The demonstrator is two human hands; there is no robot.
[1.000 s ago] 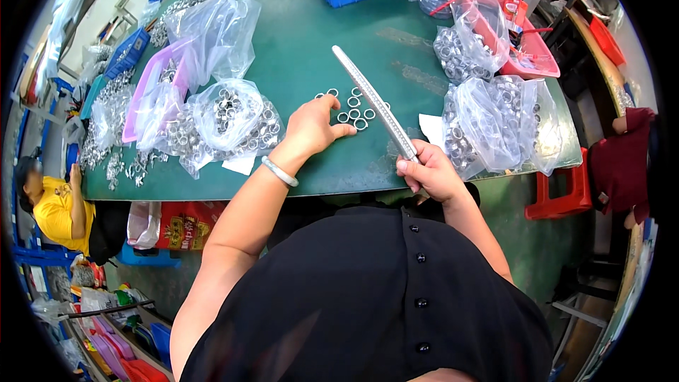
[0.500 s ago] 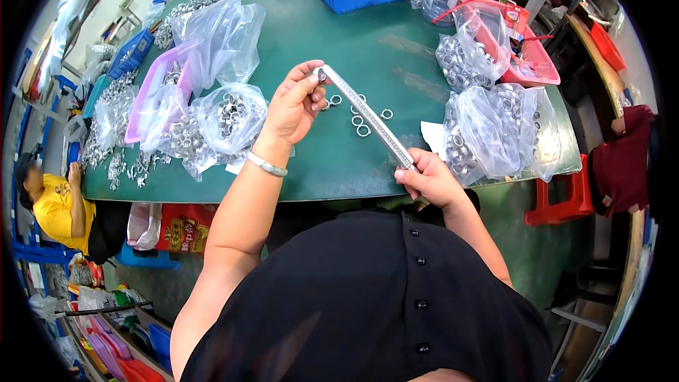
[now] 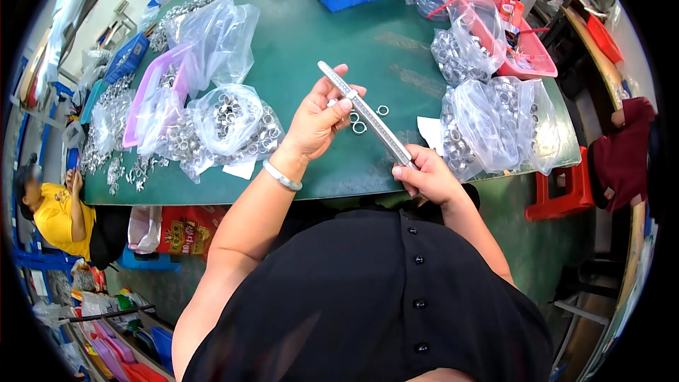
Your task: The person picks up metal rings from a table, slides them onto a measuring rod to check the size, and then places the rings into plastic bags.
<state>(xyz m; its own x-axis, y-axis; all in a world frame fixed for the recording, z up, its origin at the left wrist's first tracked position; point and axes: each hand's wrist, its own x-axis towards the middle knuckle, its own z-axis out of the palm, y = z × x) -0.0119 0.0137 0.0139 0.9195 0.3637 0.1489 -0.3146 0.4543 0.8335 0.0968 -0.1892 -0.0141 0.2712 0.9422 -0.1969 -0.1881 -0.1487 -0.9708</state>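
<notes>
My right hand (image 3: 430,177) is closed round the thick lower end of a silver ring mandrel (image 3: 376,126), which slants up and to the left above the table. With its fingertips, my left hand (image 3: 315,124) pinches a small metal ring (image 3: 351,94) that sits around the mandrel, a short way below its narrow tip. Fingers partly cover this ring. Several loose silver rings (image 3: 359,127) lie on the green table (image 3: 339,170) behind and below the mandrel, some hidden by it and by my left hand.
Clear bags of rings (image 3: 230,119) lie left, beside a purple tray (image 3: 177,71). More bagged rings (image 3: 488,127) lie right, near a pink basket (image 3: 534,56). A blue bin (image 3: 353,0) stands at the back. A person in yellow (image 3: 60,216) sits far left; a red stool (image 3: 559,194) stands right.
My left hand has moved right and down, and the ring has slid from the mandrel's tip farther down its shaft. My right hand keeps its hold in nearly the same place.
</notes>
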